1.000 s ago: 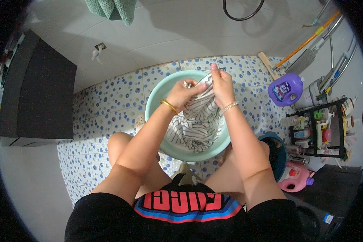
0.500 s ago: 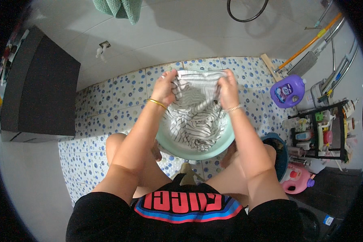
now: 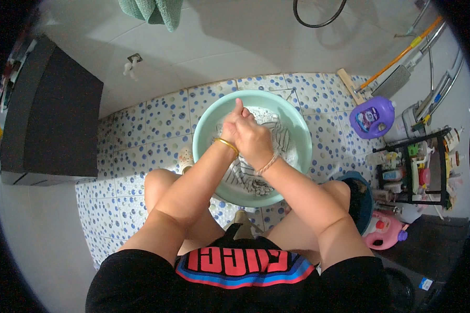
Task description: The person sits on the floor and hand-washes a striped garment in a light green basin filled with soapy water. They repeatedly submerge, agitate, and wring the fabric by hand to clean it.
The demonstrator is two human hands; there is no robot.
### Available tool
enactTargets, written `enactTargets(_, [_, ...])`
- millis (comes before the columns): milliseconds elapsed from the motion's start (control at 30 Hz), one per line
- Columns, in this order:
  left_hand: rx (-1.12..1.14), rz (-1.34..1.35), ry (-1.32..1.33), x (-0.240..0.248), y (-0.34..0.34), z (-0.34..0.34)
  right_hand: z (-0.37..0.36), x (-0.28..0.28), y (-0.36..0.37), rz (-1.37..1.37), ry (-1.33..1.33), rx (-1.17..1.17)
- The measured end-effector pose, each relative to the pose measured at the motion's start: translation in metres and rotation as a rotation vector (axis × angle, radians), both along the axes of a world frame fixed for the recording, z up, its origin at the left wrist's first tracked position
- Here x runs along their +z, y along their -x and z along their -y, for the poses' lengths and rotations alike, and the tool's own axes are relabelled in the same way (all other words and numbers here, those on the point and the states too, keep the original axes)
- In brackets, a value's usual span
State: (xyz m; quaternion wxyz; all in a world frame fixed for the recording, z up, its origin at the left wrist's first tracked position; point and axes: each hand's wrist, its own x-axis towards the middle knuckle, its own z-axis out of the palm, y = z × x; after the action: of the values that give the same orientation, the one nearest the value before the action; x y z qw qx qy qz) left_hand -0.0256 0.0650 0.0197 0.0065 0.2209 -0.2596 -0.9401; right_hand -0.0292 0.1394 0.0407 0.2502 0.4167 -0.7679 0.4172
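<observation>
A white cloth with dark stripes (image 3: pixel 281 136) lies wet and crumpled in a pale green basin (image 3: pixel 304 133), with white suds around it. My left hand (image 3: pixel 232 123) and my right hand (image 3: pixel 255 140) are pressed together over the basin. The left thumb points up and away from me. Both hands are closed, and the striped cloth runs out from beneath them. The fold inside my grip is mostly hidden by the fingers. A gold bangle is on my left wrist, a pale band on my right.
Right of the basin stand a purple detergent jug (image 3: pixel 372 118), a dark blue bucket (image 3: pixel 364 203), a pink jug (image 3: pixel 385 231) and a black rack (image 3: pixel 407 172) of bottles. Mop handles lean behind. A dark cabinet (image 3: pixel 55 112) is at left. My knees flank the basin on the tiled floor (image 3: pixel 130 141).
My hands were apart, holding the striped cloth stretched up at the basin's far rim. They have come together, nearer me, and the cloth has dropped into the basin beneath them.
</observation>
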Motion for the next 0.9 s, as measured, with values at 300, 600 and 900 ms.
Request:
enactTargets(300, [-0.014,-0.007,0.062,0.003,-0.003,0.0,0.001,-0.002,0.003,-0.068,0.008,0.046])
enactTargets(600, [-0.358,-0.08,0.785,0.039,-0.005,0.01,-0.036,0.011,0.08,1.031,0.312,0.041])
enactTargets(900, [-0.092,-0.418,0.069,0.068,-0.019,0.057,-0.065,0.018,0.072,0.847,-0.442,0.495])
